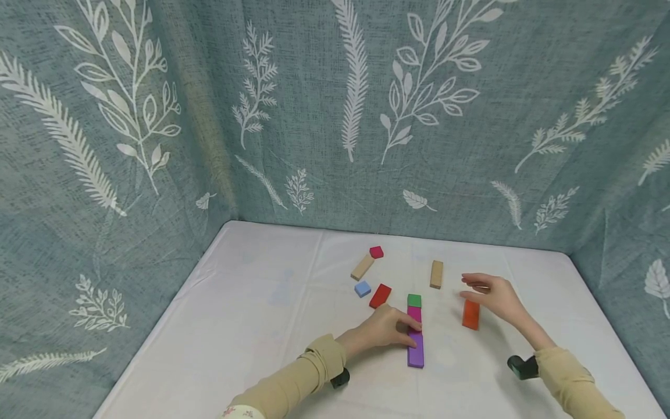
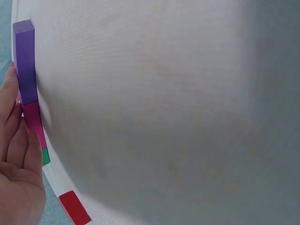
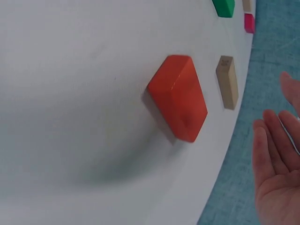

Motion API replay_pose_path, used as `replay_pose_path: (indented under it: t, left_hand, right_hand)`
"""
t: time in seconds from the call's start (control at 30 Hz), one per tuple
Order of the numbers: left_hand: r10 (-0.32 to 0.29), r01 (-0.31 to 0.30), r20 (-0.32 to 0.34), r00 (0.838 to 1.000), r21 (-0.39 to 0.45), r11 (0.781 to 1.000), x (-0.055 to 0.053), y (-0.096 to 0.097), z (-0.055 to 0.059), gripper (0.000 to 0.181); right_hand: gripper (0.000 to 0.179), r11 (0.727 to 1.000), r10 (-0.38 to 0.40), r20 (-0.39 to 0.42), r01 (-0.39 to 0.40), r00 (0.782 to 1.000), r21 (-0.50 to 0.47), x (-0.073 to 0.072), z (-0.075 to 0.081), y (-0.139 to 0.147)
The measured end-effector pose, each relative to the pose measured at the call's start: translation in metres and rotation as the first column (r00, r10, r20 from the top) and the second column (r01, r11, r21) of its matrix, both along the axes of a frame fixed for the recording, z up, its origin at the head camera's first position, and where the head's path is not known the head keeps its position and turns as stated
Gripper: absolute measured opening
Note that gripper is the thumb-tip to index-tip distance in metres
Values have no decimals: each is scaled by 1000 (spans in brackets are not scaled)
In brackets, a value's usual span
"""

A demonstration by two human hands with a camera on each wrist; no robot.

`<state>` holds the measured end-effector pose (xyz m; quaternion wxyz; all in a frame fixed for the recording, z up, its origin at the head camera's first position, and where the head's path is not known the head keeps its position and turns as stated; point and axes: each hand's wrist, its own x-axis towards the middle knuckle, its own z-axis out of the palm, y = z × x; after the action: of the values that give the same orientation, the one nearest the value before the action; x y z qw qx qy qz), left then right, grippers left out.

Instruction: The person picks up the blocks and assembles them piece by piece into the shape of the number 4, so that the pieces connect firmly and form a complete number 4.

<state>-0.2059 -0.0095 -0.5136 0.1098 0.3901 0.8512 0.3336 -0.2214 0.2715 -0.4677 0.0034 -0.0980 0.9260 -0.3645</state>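
Note:
My left hand (image 1: 384, 327) reaches over a straight row of blocks from its left side. Its fingers touch the row around the join of a magenta block (image 1: 414, 314) and a longer purple block (image 1: 416, 356), thumb on the purple one. A small green block (image 1: 414, 301) sits at the row's far end; in the left wrist view the fingers partly cover the magenta block (image 2: 33, 117). To the right, my right hand (image 1: 494, 298) hovers with fingers extended, holding nothing. Just below it in the head view, an orange-red block (image 1: 470, 317) lies on the table, apart from the palm.
Left of the row's far end lie a red block (image 1: 380, 296) and a light blue block (image 1: 363, 288). Farther back are two plain wooden blocks, one left (image 1: 362, 267) and one right (image 1: 437, 274), plus a small crimson block (image 1: 376, 252). Patterned curtains (image 1: 314, 116) enclose the white table (image 1: 251, 302).

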Motion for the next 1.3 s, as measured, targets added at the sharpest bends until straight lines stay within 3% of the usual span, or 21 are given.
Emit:
replay_pose_path:
  t: [0.43,0.73,1.03,1.3]
  left_hand:
    - [-2,2,-8,1000,-6,1000,0,0,1,34]
    - [2,-2,-4,1000,-13,1000,1,-1,1,35]
    - [2,-2,-8,1000,-22,1000,2,-1,1,35]
    - [-4,3,-11,1000,-15,1000,2,-2,1,35]
  right_hand:
    - [52,998,-26,-11,27,1000,48,6,12,22]
    - [49,997,-31,-19,32,999,65,8,8,30]
    - [45,998,8,-14,-7,1000,63,11,3,31]
    - [37,994,87,-4,-87,996,70,12,-3,30]
